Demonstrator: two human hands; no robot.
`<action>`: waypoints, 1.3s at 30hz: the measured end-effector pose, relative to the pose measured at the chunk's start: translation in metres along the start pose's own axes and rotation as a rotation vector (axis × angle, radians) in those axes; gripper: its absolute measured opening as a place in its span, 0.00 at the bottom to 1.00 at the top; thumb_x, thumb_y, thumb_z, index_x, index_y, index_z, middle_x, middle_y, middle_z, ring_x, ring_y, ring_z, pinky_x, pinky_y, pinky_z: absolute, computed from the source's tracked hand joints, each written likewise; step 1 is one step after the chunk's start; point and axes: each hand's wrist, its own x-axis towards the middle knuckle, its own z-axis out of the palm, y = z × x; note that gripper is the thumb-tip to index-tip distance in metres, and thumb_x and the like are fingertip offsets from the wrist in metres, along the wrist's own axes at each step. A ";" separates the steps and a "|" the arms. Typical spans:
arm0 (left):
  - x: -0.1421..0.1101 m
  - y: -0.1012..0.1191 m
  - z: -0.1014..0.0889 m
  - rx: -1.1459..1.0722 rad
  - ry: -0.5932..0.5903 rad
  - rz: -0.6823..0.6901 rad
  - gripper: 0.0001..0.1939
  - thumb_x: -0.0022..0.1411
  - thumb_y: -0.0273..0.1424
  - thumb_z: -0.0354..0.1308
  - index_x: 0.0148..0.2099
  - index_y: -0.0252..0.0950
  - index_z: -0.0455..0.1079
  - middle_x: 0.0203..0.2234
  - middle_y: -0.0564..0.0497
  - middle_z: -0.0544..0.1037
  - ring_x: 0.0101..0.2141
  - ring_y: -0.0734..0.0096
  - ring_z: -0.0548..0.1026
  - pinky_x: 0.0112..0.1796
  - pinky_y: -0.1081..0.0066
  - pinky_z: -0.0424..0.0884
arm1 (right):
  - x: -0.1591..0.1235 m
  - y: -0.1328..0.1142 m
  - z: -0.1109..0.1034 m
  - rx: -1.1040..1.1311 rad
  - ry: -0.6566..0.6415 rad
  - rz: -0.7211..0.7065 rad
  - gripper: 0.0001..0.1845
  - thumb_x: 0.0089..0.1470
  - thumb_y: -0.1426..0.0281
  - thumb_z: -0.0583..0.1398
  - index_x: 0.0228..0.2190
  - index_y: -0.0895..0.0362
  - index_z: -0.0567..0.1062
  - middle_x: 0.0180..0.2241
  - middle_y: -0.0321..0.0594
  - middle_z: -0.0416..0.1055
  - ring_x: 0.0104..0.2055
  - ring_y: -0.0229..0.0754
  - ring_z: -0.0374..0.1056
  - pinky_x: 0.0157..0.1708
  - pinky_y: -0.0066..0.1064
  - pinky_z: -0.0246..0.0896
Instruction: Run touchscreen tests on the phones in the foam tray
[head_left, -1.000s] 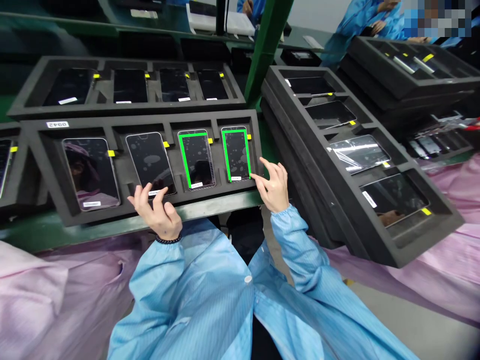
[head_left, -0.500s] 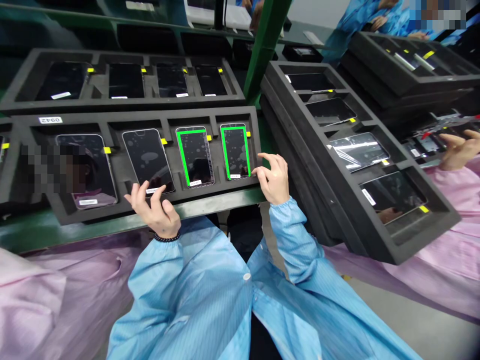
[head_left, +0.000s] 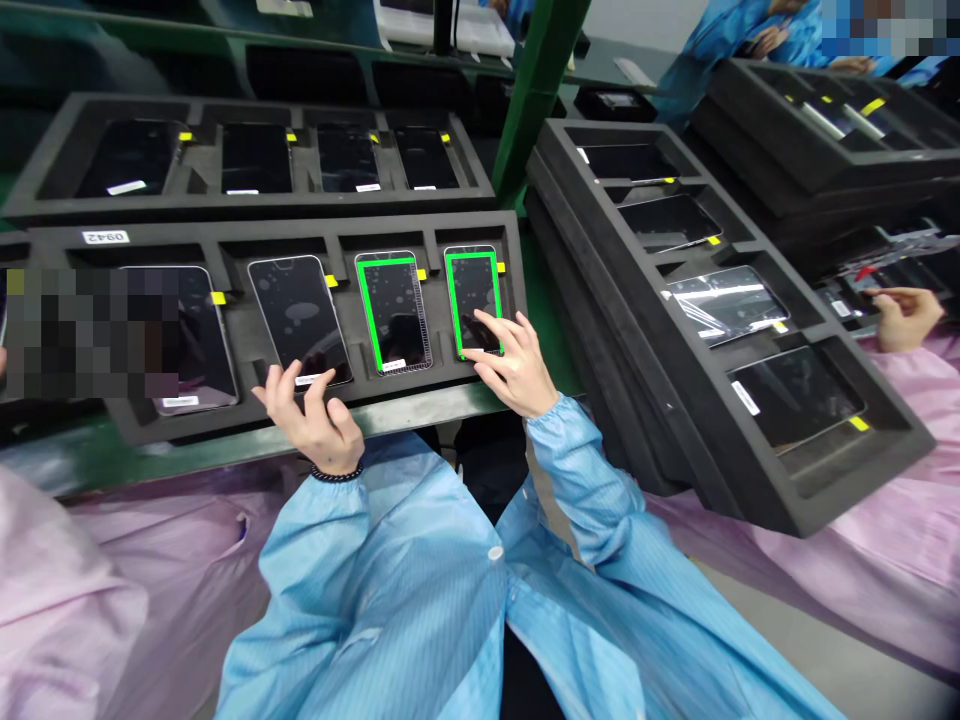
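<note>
A black foam tray [head_left: 172, 236] labelled 0942 lies in front of me, holding several smartphones in separate slots. My right hand [head_left: 516, 370] has its fingers spread over the lower part of the rightmost phone [head_left: 474, 290], whose screen is lit with a green line along its edges. To its left, another phone [head_left: 390, 300] displays green along its top and left side. My left hand [head_left: 313, 420], fingers apart, rests at the bottom end of a dark-screened phone [head_left: 300, 310]. A further dark phone [head_left: 196, 340] occupies the leftmost slot.
Behind is a second foam tray [head_left: 202, 205] of dark phones. Stacked trays [head_left: 600, 330] stand at my right, phones in the top one. A green post [head_left: 536, 100] rises between them. A co-worker's hand [head_left: 909, 318] is at the far right; pink sleeves flank me.
My right hand has moved left from the tray's right edge onto the rightmost lit phone. The left hand stays put. At the right, the co-worker's hand has changed its pose.
</note>
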 end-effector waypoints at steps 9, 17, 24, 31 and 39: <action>0.000 0.000 0.002 -0.058 0.019 -0.001 0.22 0.69 0.37 0.44 0.52 0.34 0.75 0.59 0.35 0.67 0.66 0.48 0.57 0.68 0.43 0.41 | 0.012 0.000 0.006 0.064 0.035 -0.086 0.19 0.68 0.65 0.52 0.37 0.51 0.83 0.59 0.42 0.71 0.60 0.49 0.63 0.69 0.55 0.47; 0.001 0.001 0.002 -0.026 0.062 0.053 0.20 0.69 0.34 0.45 0.52 0.33 0.76 0.58 0.35 0.69 0.66 0.50 0.60 0.68 0.45 0.46 | 0.016 0.006 0.002 0.126 0.163 -0.020 0.23 0.69 0.65 0.50 0.35 0.51 0.84 0.57 0.41 0.71 0.60 0.48 0.63 0.69 0.52 0.47; 0.001 0.000 0.003 -0.014 0.077 0.062 0.20 0.69 0.34 0.46 0.50 0.33 0.76 0.57 0.35 0.70 0.65 0.52 0.62 0.68 0.46 0.48 | 0.008 0.008 0.005 0.095 0.056 -0.084 0.19 0.68 0.64 0.52 0.45 0.49 0.83 0.64 0.42 0.64 0.62 0.50 0.61 0.69 0.57 0.45; 0.001 -0.001 0.003 -0.023 0.056 0.042 0.21 0.69 0.35 0.45 0.50 0.33 0.76 0.58 0.35 0.69 0.65 0.51 0.60 0.68 0.45 0.46 | 0.013 0.010 0.005 0.147 0.036 -0.099 0.21 0.69 0.63 0.51 0.42 0.50 0.83 0.62 0.42 0.67 0.62 0.49 0.61 0.69 0.55 0.47; 0.001 0.000 0.003 -0.022 0.069 0.062 0.20 0.69 0.34 0.46 0.51 0.33 0.76 0.58 0.35 0.69 0.65 0.51 0.61 0.68 0.45 0.47 | 0.006 0.011 0.008 0.143 0.108 -0.080 0.21 0.69 0.63 0.50 0.42 0.50 0.83 0.64 0.42 0.65 0.62 0.49 0.61 0.68 0.54 0.48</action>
